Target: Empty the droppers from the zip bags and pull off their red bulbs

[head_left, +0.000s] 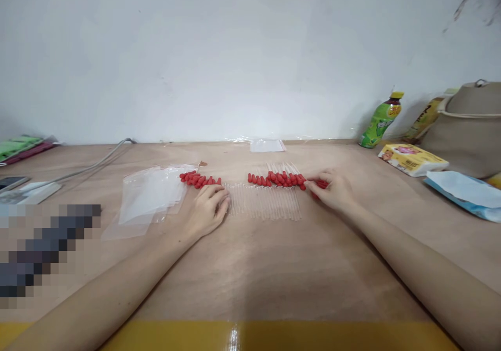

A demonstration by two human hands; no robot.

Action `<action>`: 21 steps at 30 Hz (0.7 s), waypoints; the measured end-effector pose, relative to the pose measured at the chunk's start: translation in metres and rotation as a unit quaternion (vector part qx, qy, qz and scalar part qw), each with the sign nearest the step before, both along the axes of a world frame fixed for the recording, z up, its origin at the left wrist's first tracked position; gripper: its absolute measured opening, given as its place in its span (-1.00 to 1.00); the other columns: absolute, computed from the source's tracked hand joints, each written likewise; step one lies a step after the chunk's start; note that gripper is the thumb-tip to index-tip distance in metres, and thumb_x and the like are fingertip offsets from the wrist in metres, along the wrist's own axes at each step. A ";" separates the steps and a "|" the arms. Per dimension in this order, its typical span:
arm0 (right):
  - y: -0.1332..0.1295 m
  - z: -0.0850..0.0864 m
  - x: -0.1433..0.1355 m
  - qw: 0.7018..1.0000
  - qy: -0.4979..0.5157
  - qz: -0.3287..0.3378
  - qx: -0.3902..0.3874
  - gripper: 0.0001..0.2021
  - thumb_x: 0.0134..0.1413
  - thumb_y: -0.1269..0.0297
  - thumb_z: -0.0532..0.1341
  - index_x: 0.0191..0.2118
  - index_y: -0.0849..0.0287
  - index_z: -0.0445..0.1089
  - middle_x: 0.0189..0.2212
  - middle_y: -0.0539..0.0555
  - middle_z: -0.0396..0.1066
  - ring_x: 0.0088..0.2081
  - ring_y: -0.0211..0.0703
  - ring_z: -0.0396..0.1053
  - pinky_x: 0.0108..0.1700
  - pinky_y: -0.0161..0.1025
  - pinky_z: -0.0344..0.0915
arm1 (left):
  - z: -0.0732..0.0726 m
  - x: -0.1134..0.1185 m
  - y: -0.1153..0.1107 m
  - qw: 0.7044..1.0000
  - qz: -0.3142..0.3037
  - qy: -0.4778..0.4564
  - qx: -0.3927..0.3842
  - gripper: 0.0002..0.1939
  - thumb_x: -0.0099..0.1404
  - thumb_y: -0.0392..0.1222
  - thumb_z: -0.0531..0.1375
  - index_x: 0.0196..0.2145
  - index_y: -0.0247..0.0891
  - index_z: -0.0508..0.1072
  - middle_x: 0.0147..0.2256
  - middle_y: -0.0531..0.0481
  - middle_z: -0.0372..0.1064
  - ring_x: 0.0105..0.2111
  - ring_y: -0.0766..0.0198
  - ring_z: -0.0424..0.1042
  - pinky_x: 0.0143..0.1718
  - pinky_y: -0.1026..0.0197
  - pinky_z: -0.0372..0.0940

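Note:
A row of thin clear tubes [266, 202] lies side by side on the table in front of me. Behind it runs a line of red rubber bulbs [277, 179], with more clear tubes [282, 167] showing beyond. My left hand [209, 207] rests at the row's left end, its fingers curled inward against the nearest tubes; whatever lies between them is hidden. Just past its fingertips lies another cluster of red bulbs [195, 179]. At the right end of the red line, my right hand [331, 188] has thumb and forefinger closed on a bulb, and more red shows beneath its palm.
Clear plastic bags [152, 194] lie left of my left hand, near a grey cable [94, 166]. Another small bag [268, 145] is by the wall. On the right stand a green bottle [381, 121], a yellow packet [413, 159], a blue-white packet [465, 194] and a beige bag [465, 132].

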State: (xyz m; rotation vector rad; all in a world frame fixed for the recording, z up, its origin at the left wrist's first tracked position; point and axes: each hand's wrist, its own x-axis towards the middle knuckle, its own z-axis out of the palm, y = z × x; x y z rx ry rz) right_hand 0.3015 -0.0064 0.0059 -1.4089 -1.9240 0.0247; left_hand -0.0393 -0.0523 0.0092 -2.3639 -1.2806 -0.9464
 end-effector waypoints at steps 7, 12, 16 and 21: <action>0.008 -0.002 -0.012 0.995 -0.092 0.019 0.036 -0.76 -0.06 0.18 0.22 -0.24 0.12 0.48 -0.32 0.09 0.44 -0.24 -0.05 0.29 -0.16 -0.11 0.17 | -0.002 0.001 0.001 1.000 -0.013 -0.005 -0.015 -0.79 0.25 -0.22 0.04 -0.24 -0.29 0.43 -0.21 -0.13 0.33 -0.17 0.16 0.31 -0.12 0.07 0.28; 0.009 -0.001 -0.014 0.991 -0.125 0.014 0.039 -0.82 0.02 0.29 0.14 -0.28 0.09 0.48 -0.31 0.05 0.48 -0.23 -0.04 0.30 -0.18 -0.10 0.09 | 0.000 0.001 -0.001 1.000 -0.018 0.002 -0.017 -0.80 0.25 -0.22 0.04 -0.24 -0.29 0.42 -0.21 -0.13 0.33 -0.18 0.17 0.31 -0.13 0.07 0.28; 0.005 0.003 -0.020 0.989 -0.139 -0.012 0.052 -0.81 0.05 0.28 0.11 -0.30 0.08 0.48 -0.45 0.04 0.49 -0.29 -0.06 0.30 -0.19 -0.11 0.02 | 0.004 0.003 -0.003 1.000 -0.010 0.015 -0.016 -0.79 0.26 -0.20 0.03 -0.25 -0.28 0.43 -0.21 -0.12 0.34 -0.19 0.16 0.32 -0.15 0.06 0.29; 0.004 0.011 -0.028 0.991 -0.084 -0.042 0.091 -0.79 0.06 0.27 0.10 -0.30 0.11 0.48 -0.48 0.05 0.47 -0.31 -0.09 0.32 -0.19 -0.12 0.00 | 0.005 0.004 -0.003 1.000 0.005 0.027 -0.009 -0.76 0.27 -0.19 0.02 -0.19 -0.29 0.41 -0.20 -0.14 0.34 -0.17 0.13 0.31 -0.14 0.04 0.27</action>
